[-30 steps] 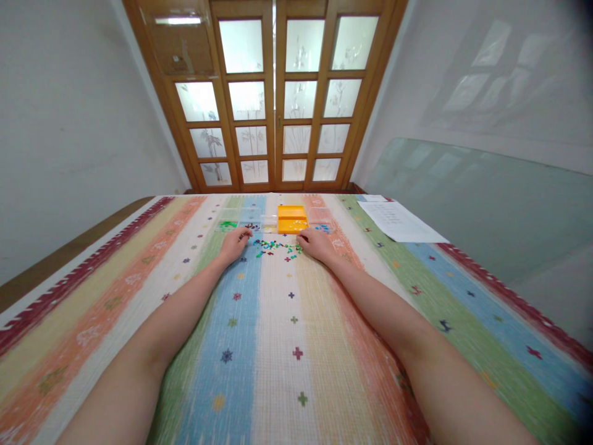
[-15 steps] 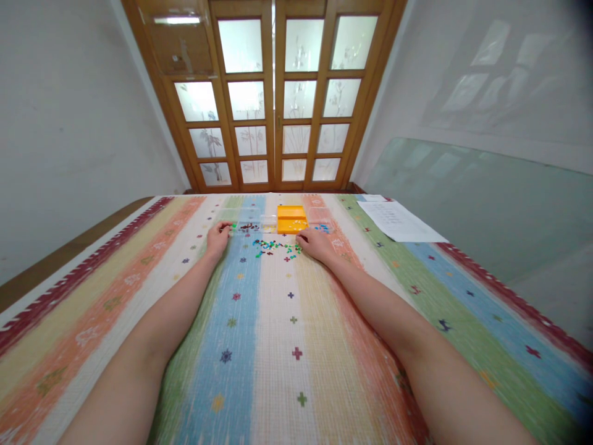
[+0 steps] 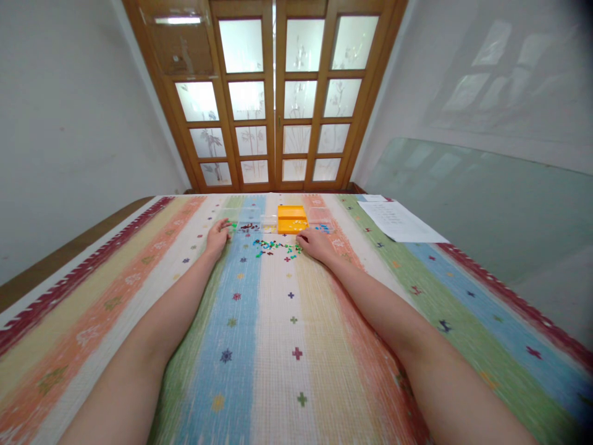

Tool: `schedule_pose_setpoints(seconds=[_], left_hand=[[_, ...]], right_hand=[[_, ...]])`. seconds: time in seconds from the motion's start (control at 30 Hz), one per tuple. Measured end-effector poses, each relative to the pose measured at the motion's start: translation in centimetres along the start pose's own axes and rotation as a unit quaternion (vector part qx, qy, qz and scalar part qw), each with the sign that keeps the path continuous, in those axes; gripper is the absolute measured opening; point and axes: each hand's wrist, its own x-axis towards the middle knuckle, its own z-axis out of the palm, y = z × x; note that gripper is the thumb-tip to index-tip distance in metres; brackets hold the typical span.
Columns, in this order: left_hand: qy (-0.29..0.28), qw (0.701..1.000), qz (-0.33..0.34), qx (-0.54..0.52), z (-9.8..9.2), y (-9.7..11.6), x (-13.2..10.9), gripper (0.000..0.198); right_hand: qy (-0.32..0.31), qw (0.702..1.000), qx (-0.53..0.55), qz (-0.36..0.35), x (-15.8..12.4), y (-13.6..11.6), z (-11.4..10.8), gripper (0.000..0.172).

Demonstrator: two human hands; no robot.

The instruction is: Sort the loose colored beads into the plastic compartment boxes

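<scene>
My left hand (image 3: 218,237) is at the left clear plastic box, its fingers curved and a little apart beside some green pieces (image 3: 233,225). Nothing shows between them. My right hand (image 3: 315,242) rests on the cloth at the right end of a loose pile of small green, blue and brown pieces (image 3: 273,246). Its fingers are bent together, and whatever they hold is hidden. Behind the pile, dark brown pieces (image 3: 249,227) lie in a clear box. An open orange box (image 3: 292,212) holds white pieces (image 3: 298,225). Blue pieces (image 3: 322,228) sit in a clear box behind my right hand.
A small clear box (image 3: 269,218) with yellowish pieces stands left of the orange box. Printed paper sheets (image 3: 399,222) lie on the striped tablecloth (image 3: 273,346) at the right. Beyond the table are wooden glazed doors (image 3: 273,130), and a glass panel (image 3: 486,198) leans at the right wall.
The fingers of my left hand have spread and lifted slightly at the green pieces. My right hand stays at the edge of the pile with almost no movement.
</scene>
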Motion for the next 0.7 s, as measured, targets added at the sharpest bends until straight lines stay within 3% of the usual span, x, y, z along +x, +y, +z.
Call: schedule_pose_setpoints(seconds=[0.13, 0.3, 0.5, 0.7], left_hand=[[-0.005, 1.0, -0.002, 0.012, 0.0, -0.4, 0.2, 0.059], [-0.025, 0.992, 0.046, 0.114, -0.1, -0.2, -0.4, 0.04], [-0.13, 0.936, 0.202, 0.258, 0.8, 1.7, -2.5, 0.028], [-0.208, 0.893, 0.272, 0.293, 2.0, 3.4, -4.1, 0.025]], right_hand=[[0.003, 1.0, 0.002, -0.005, -0.1, 0.1, 0.0, 0.03], [0.0, 1.0, -0.004, 0.003, 0.0, 0.1, 0.1, 0.03], [-0.001, 1.0, -0.011, -0.022, -0.2, -0.5, -0.3, 0.03], [0.01, 0.997, -0.001, -0.08, -0.3, -1.8, -0.3, 0.031]])
